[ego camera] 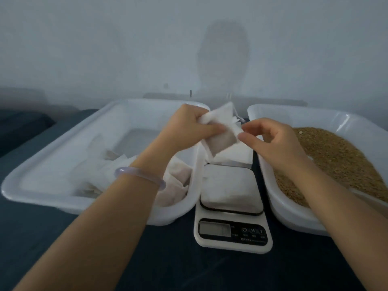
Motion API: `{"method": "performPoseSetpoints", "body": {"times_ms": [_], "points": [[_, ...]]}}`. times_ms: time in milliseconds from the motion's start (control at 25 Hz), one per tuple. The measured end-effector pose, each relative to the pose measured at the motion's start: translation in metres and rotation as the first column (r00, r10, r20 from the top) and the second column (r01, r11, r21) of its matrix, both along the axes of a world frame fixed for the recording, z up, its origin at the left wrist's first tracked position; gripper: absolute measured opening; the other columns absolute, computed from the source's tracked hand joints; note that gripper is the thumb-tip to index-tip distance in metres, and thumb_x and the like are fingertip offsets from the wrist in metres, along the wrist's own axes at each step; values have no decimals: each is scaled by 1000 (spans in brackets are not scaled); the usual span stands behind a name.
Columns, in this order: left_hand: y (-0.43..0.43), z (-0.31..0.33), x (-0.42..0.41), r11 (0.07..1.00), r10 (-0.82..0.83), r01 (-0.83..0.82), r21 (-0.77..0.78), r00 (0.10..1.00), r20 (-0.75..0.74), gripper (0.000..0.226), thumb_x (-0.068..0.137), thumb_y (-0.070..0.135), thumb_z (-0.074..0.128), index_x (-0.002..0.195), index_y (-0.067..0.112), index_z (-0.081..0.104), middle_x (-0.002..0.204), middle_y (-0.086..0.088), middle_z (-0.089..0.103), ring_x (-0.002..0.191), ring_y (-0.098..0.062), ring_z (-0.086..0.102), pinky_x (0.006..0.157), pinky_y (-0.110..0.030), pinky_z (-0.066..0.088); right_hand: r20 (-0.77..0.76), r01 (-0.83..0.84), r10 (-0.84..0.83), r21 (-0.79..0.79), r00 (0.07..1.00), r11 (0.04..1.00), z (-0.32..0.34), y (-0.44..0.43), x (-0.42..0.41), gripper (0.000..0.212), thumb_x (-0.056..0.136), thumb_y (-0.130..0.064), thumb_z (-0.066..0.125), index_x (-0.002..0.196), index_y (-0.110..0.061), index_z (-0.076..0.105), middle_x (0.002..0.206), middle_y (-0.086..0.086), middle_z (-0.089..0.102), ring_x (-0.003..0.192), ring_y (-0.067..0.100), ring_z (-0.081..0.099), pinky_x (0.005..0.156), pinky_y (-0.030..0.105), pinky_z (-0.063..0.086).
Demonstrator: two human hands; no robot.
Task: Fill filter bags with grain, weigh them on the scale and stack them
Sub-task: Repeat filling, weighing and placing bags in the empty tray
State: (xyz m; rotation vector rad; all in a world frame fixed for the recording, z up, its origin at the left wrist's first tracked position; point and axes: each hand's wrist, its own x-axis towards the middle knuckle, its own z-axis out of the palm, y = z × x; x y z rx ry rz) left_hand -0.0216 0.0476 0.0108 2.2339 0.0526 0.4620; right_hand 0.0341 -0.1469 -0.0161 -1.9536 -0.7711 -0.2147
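Filter bag (218,122), lower half darkened by its contents, aloft over scale (228,192), clasped at its upper end by left grip (189,127), fingers curled round the white cloth. Right grip (273,141) at the bag's right edge, thumb and forefinger bent close either side of it; too blurred to tell whether pinching. Scale on dark worktop (168,259) between two white trays: left tray (42,177) holding filled bags (176,185), right tray (273,114) holding loose grain (336,156). Flat white bags (233,156) just behind scale.

Pale wall (105,49), dark blue tabletop (189,269)
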Motion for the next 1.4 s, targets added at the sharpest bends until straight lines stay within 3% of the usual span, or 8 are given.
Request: {"method": "performPoseSetpoints", "body": {"times_ms": [120,240,440,680,880,1080,1280,1400], "points": [[30,14,-14,978,140,-140,-151,990,-8,22,75,25,76,70,6,66,59,2,57,52,-8,54,46,-19,45,-22,15,-17,-80,1000,997,-4,0,5,15,76,-48,65,87,-39,64,84,-16,68,74,-12,57,66,16,36],[56,5,-41,976,71,-131,-172,946,-317,8,78,17,73,83,13,68,77,-3,70,63,-12,69,50,-21,51,-25,4,-7,-100,1000,995,-5,2,8,13,79,-45,65,88,-36,65,78,-13,69,68,-8,57,62,18,35],[60,-9,-56,986,161,-74,146,621,-767,24,86,17,67,107,13,55,97,-7,61,67,-22,72,60,-32,60,-39,-1,-4,-134,999,991,-8,4,9,5,82,-39,64,85,-35,65,75,-20,69,78,3,64,79,24,46],[53,3,-49,856,218,-25,517,923,-316,27,75,29,75,94,28,57,83,13,54,80,-9,58,69,-19,45,-33,11,-16,-152,999,988,-7,2,8,3,86,-32,63,86,-34,65,73,-21,69,79,9,65,82,29,48],[38,-8,-48,790,178,323,521,692,-700,25,80,38,72,98,29,57,90,18,48,92,-10,54,84,-24,45,-8,35,-37,-154,999,987,-6,1,7,6,87,-29,62,86,-33,66,71,-19,69,75,4,63,76,19,46],[16,15,-17,814,1,204,544,936,-353,10,84,36,65,88,29,59,83,16,54,72,2,50,62,-11,35,9,170,-172,-227,985,959,-8,2,15,11,89,-24,60,99,-23,66,84,-10,67,73,-1,56,64,17,37],[-20,-6,23,776,-25,212,593,951,-308,13,85,30,61,91,19,64,92,3,62,84,-15,54,72,-24,40,77,249,-238,-356,968,901,-10,1,12,20,89,-22,59,107,-16,67,104,-3,64,100,12,57,79,21,39],[-12,-22,33,775,10,136,617,974,-228,8,84,24,59,89,19,64,97,1,65,90,-18,57,72,-24,42,316,297,-112,-630,942,717,-9,12,11,27,91,-30,54,111,-15,66,120,2,59,129,17,39,97,29,37]]}}
